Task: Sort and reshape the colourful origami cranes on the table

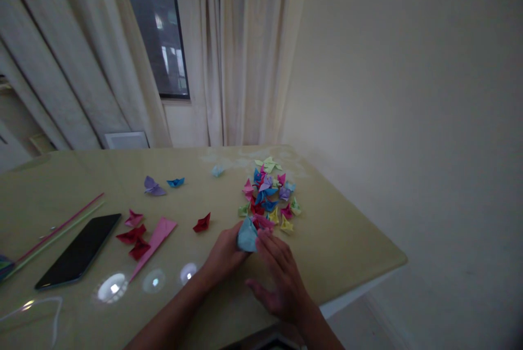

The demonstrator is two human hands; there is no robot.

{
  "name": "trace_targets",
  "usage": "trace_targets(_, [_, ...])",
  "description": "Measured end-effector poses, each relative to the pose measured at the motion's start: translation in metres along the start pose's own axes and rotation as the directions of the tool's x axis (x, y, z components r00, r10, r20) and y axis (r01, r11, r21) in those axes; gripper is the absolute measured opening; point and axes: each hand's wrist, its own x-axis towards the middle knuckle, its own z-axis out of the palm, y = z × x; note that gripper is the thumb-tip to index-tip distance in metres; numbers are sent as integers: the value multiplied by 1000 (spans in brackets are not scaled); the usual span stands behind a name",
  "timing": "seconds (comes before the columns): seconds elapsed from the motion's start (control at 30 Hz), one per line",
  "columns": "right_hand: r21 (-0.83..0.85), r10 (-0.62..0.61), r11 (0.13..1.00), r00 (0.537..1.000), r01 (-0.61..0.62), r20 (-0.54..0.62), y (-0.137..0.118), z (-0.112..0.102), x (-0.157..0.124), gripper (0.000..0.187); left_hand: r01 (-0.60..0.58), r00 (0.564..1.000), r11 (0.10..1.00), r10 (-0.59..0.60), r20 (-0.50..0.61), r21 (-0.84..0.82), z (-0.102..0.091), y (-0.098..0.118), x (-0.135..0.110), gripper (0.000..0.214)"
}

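Note:
My left hand (226, 256) is closed on a light blue folded paper (247, 235), gripping it by its left side above the table. My right hand (281, 276) is on the other side with its fingers stretched out together and the thumb apart. Its fingertips touch the right edge of the blue paper. Just beyond both hands lies a pile of small origami pieces (267, 196) in blue, red, pink, purple, yellow and green. A red origami piece (201, 223) lies alone to the left of the pile.
On the left lie a black phone (79, 249), a long pink paper strip (154, 245), red folded pieces (134, 234) and two thin sticks (61, 227). Purple (153, 186) and blue (175, 182) folded pieces sit farther back. The table edge (359, 290) and wall (429, 148) are on the right.

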Motion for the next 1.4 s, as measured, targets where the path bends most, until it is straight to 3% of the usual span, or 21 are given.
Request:
trace_targets(0.07, [2,79,997,993,-79,-86,0,0,2,85,1,1000,999,-1,3,51,-1,2,0,28])
trace_targets(0.13, [8,122,993,990,-121,-69,0,0,3,85,-3,1000,997,2,6,81,-2,3,0,29])
trace_targets(0.2, [16,82,997,996,-82,-19,1,0,2,89,-8,1000,997,8,3,75,-2,3,1,29])
trace_targets(0.3, [32,122,992,986,-120,-109,2,0,0,86,-26,1000,998,26,-1,50,0,0,1,25])
trace_targets(0.37, [51,164,986,982,-160,-91,3,1,0,85,-45,999,998,45,1,40,1,-1,0,23])
trace_targets(0.47, [71,71,995,997,-72,17,2,2,0,92,-59,998,998,59,-9,33,3,-2,-1,17])
trace_targets(0.57, [41,49,998,997,-47,-55,0,3,-1,90,-62,998,998,61,14,27,3,-1,-1,19])
trace_targets(0.7, [17,20,1000,1000,-20,8,-2,2,1,88,-40,999,997,38,28,63,1,0,-1,19])
trace_targets(0.8, [3,42,999,995,-42,-87,-2,2,3,87,-24,999,992,18,42,124,1,-3,-2,18])
trace_targets(0.93, [-11,3,1000,1000,-2,28,-1,5,2,89,-18,1000,987,15,22,160,1,-4,-2,21])
trace_targets(1.03, [-40,-30,999,999,28,-41,0,8,1,87,-20,1000,988,17,20,154,0,-4,-2,17])
trace_targets(1.17, [-33,-4,999,999,6,53,0,8,2,80,-4,1000,979,4,0,204,-1,-6,-1,17])
trace_targets(1.3, [-1,104,994,991,-105,-80,2,5,4,74,-1,996,952,-26,82,306,-5,-6,-3,14])
trace_targets(1.4, [57,132,990,990,-129,-40,3,4,2,74,-15,980,906,-69,184,422,-9,-3,-7,15])
